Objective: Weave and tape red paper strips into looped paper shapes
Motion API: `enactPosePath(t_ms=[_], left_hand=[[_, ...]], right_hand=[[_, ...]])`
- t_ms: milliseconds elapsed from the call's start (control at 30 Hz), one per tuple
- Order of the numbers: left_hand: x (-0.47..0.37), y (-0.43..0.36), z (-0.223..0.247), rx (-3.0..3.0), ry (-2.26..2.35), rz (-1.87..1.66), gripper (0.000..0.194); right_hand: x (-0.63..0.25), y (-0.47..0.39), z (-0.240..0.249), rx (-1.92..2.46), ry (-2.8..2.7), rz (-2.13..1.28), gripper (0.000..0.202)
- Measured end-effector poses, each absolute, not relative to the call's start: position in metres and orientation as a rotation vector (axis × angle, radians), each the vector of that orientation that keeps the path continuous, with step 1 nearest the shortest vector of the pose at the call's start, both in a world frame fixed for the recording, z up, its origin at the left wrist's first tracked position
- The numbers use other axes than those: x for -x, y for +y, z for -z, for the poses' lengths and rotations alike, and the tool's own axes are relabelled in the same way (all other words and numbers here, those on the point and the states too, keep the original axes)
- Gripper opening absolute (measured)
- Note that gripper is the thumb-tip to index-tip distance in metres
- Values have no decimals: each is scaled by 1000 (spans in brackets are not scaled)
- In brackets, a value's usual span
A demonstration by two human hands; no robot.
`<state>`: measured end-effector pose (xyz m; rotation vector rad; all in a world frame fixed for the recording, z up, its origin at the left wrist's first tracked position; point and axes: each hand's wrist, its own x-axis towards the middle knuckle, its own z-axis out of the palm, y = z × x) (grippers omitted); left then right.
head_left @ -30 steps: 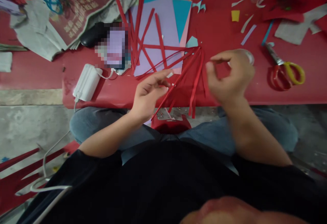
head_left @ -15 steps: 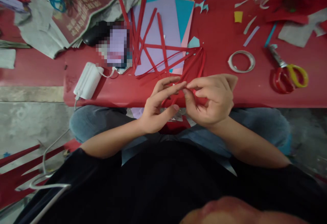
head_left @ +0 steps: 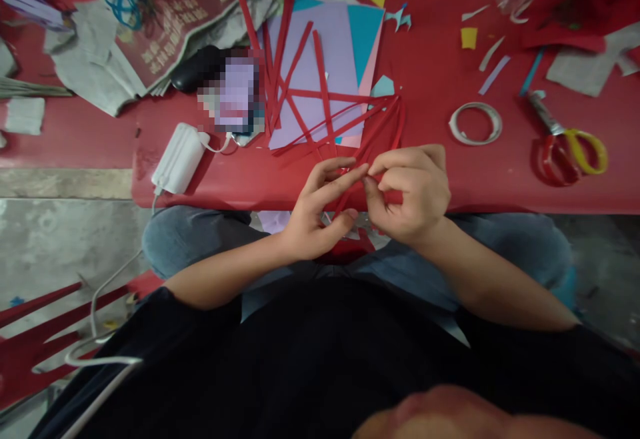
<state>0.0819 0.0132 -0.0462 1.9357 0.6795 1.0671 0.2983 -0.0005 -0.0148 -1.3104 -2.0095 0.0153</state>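
Note:
My left hand [head_left: 319, 211] is held over the table's near edge with its fingers stretched and apart. The tip of its index finger meets the pinched fingertips of my right hand [head_left: 414, 193]. Thumb and index finger of the right hand are pressed together, and what lies between them is too small to make out. Long red paper strips [head_left: 323, 79] fan out just beyond both hands, gathered at one end and partly hidden by the fingers. Beneath the strips lie lilac paper [head_left: 343, 42] and blue paper [head_left: 363, 29] sheets.
On the red table [head_left: 425, 45], a tape roll [head_left: 453, 125] and scissors [head_left: 555, 149] with red and yellow handles lie to the right. A white power bank [head_left: 177, 159] with a cable, a black case [head_left: 197, 69] and crumpled newspaper [head_left: 97, 82] are on the left. Paper scraps lie about.
The view has shifted slightly, so the table things appear a little further right. My right hand has turned and drawn in slightly; the fingertips stay together.

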Motion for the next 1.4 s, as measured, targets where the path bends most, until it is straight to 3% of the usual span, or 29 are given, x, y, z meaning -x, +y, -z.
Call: enactPosePath(t_ms=[100, 267, 800, 1100, 1400], left_hand=[[-82, 13, 50, -1942, 686, -1081, 69], [-83, 11, 52, -1953, 708, -1061, 67], [-92, 0, 66, -1652, 601, -1016, 81], [-84, 1, 67, -1610, 551, -986, 85], [-76, -1, 66, -1592, 538, -968, 85]], right_hand=[[-298, 0, 14, 1352, -2008, -57, 24], [-295, 6, 16, 1054, -1871, 53, 28], [-295, 13, 26, 991, -1794, -27, 41], [-295, 9, 25, 1001, -1817, -23, 38], [-293, 13, 28, 870, -1883, 318, 37]])
